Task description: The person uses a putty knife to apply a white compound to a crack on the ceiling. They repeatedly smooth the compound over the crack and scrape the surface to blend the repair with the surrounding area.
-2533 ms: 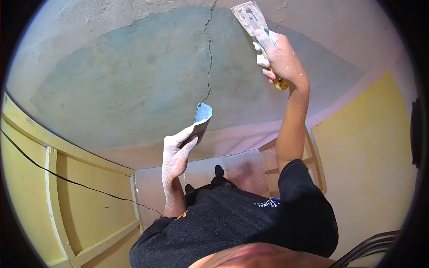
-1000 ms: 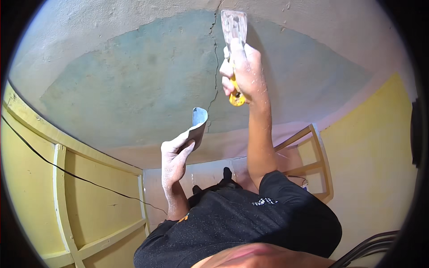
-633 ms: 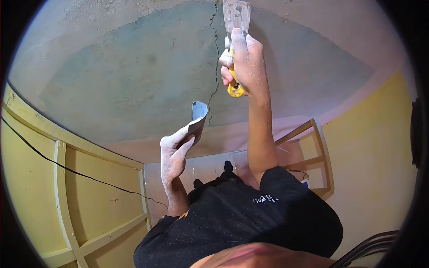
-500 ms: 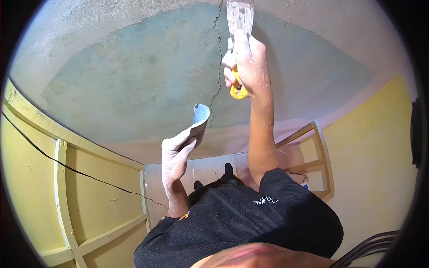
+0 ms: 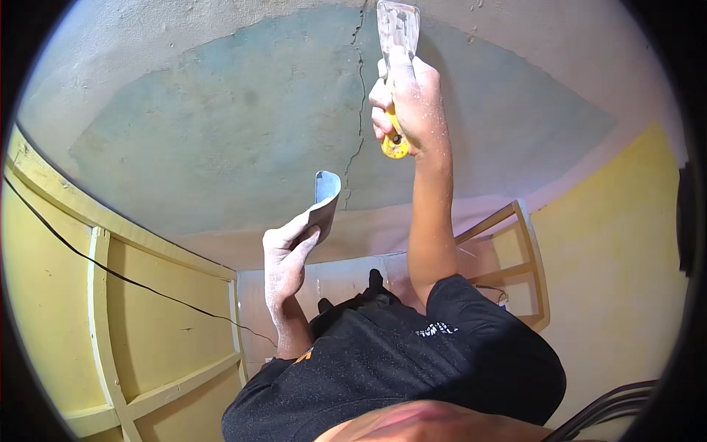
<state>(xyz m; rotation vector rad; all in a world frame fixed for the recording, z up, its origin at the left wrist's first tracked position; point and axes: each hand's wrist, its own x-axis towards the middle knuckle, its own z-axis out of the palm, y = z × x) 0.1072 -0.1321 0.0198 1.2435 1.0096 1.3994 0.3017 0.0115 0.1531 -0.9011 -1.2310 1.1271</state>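
My right hand [image 5: 421, 107] is raised and wrapped round the yellow handle of a putty knife [image 5: 398, 28]. Its metal blade points up, smeared with whitish residue, and lies over the patched wall just right of a dark crack [image 5: 361, 96]. I cannot tell whether the blade touches the surface. Lower and to the left, my left hand [image 5: 286, 261] pinches a folded, curled sheet of sandpaper [image 5: 325, 193] between thumb and fingers. The sheet's upper end stands near the bottom of the crack, apart from the putty knife. White dust coats both hands.
A grey-green patch [image 5: 243, 125] on the wall surrounds the crack. Yellow panels with a wooden frame [image 5: 103, 295] stand at left, crossed by a black cable [image 5: 147, 286]. At right are another wooden frame [image 5: 532, 258] and a yellow wall [image 5: 611, 243].
My left hand has shifted slightly left with the sandpaper. The putty knife in my right hand has moved a little to the right and its blade tilts slightly differently.
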